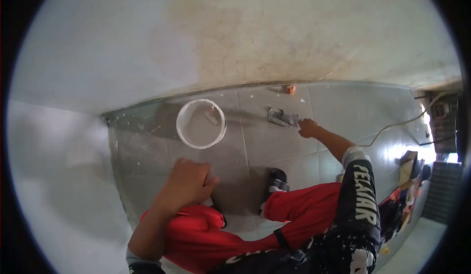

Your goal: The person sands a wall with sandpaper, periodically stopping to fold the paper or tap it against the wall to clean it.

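My right hand (307,128) reaches forward over the floor, its fingers closed on the handle end of a trowel (283,117) with a broad blade crusted in grey. My left hand (189,179) hovers near my left knee with its fingers curled in and the thumb standing a little apart. Nothing shows in it. Ahead of that hand, a round white bucket (223,129) stands on the tiles. Inside the bucket, a pale, tool-like piece (211,116) rests against the right side. The trowel is to the right of the bucket, apart from it.
A putty knife-like tool with an orange end (283,89) lies at the foot of the stained wall (255,43). Pale spots mark the grey tile floor (274,149). A cable (392,125) runs along the right. A cardboard box (407,170) and piled items stand farther right.
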Demonstrator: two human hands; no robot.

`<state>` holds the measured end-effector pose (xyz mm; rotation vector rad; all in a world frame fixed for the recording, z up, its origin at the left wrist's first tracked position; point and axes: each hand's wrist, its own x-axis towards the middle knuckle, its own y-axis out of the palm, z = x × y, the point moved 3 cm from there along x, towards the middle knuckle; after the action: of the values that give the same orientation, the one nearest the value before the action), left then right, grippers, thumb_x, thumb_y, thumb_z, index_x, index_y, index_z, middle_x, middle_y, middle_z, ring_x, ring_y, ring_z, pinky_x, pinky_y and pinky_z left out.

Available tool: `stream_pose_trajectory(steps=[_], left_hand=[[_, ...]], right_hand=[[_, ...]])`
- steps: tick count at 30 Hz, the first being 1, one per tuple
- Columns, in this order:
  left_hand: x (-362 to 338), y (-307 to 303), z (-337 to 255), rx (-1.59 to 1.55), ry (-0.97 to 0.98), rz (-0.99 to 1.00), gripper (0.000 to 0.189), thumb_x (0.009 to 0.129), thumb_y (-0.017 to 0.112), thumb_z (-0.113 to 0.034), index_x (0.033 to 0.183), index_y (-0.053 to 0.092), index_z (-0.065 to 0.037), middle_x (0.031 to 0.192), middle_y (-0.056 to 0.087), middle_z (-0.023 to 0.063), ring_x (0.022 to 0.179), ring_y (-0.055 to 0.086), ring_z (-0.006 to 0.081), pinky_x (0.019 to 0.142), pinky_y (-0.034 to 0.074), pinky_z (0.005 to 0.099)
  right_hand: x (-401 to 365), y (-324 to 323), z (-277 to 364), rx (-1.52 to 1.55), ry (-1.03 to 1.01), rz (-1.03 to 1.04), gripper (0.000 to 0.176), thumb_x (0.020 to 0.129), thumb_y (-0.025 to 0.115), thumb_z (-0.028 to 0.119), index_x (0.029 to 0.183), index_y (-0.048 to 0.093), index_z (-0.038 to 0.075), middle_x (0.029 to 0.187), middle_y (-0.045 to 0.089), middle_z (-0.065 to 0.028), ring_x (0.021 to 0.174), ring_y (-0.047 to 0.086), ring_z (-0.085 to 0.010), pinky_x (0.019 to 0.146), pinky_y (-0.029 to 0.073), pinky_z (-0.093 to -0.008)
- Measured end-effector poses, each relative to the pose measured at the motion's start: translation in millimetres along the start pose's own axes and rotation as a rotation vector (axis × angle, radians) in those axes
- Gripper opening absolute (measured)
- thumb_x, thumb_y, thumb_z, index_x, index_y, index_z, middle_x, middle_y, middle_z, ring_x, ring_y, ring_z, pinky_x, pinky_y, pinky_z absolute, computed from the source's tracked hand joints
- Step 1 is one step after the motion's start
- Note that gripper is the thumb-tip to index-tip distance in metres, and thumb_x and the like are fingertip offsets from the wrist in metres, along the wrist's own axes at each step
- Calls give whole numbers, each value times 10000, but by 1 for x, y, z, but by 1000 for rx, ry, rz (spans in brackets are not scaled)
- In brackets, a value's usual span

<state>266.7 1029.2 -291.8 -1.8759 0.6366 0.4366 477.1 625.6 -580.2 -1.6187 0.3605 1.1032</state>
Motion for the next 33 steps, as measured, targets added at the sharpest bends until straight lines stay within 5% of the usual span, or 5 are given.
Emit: stream_pose_trajectory(steps=[7, 15, 21, 25, 33], left_hand=[[-15, 48, -6, 198, 176, -79, 421, 954, 592, -431, 879, 629, -19, 849, 679, 218, 822, 660, 425, 834, 495, 517], [19, 62, -8, 258, 169, -122, 476, 977, 542, -463, 964, 645, 2, 916, 692, 244, 893, 676, 433, 846, 529, 511], [17, 51, -10, 258, 180, 30, 473, 984, 532, -452, 968, 648, 6, 940, 691, 253, 908, 676, 434, 854, 536, 509], [33, 65, 6, 315, 237, -13, 480, 990, 521, -454, 990, 636, 12, 950, 689, 258, 916, 671, 447, 854, 533, 519], [61, 64, 4, 243, 199, 49, 506, 989, 513, -480, 1055, 608, 12, 1041, 663, 281, 968, 654, 446, 854, 519, 524]], right_hand=[[70, 25, 29, -9, 171, -729, 805, 904, 664, 209, 1555, 218, 48, 1484, 397, -244, 1352, 438, -420, 1044, 428, -589], [40, -7, 67, 540, -95, -234, 582, 915, 628, 147, 1432, 388, 31, 1296, 510, -289, 1256, 490, -481, 965, 474, -520], [-83, -150, 80, 662, -406, -1468, 491, 877, 553, -40, 1361, 539, 41, 1255, 512, -276, 1094, 511, -449, 937, 423, -525], [-165, -252, 28, 259, -20, -2304, 519, 896, 575, -27, 1407, 504, 16, 1311, 511, -261, 1155, 497, -432, 1026, 374, -501], [-159, -369, 88, 662, 72, -2551, 510, 996, 523, 146, 1468, 436, -26, 1516, 414, -236, 1403, 343, -462, 1144, 272, -546]])
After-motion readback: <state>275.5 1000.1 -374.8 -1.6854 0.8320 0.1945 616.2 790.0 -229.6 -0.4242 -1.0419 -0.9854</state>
